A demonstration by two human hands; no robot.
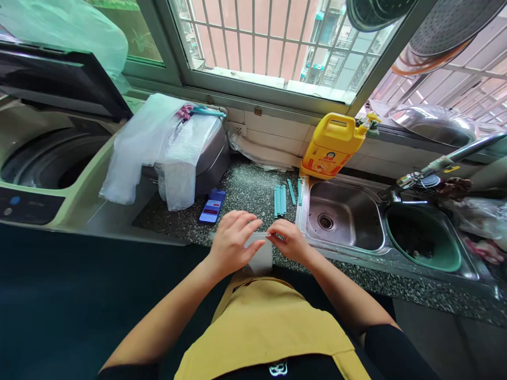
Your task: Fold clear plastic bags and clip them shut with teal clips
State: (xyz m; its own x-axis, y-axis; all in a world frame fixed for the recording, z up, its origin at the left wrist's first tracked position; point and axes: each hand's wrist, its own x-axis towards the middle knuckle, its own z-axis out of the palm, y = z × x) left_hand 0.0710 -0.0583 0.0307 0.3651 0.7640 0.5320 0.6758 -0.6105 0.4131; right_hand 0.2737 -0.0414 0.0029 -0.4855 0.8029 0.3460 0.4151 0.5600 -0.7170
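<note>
My left hand (233,240) lies on a small white-grey block (261,256) at the front edge of the speckled counter (245,190), fingers curled over its top. My right hand (289,240) pinches the same block at its upper right corner. Just beyond my hands lie several teal sticks (281,198), side by side near the sink's left rim. A blue phone (213,206) with a lit screen lies left of them.
A steel sink (340,219) and a green basin (422,237) sit to the right under a tap (435,166). A yellow detergent jug (335,145) stands behind the sink. Plastic bags cover a grey appliance (209,153); an open washing machine (47,158) stands at far left.
</note>
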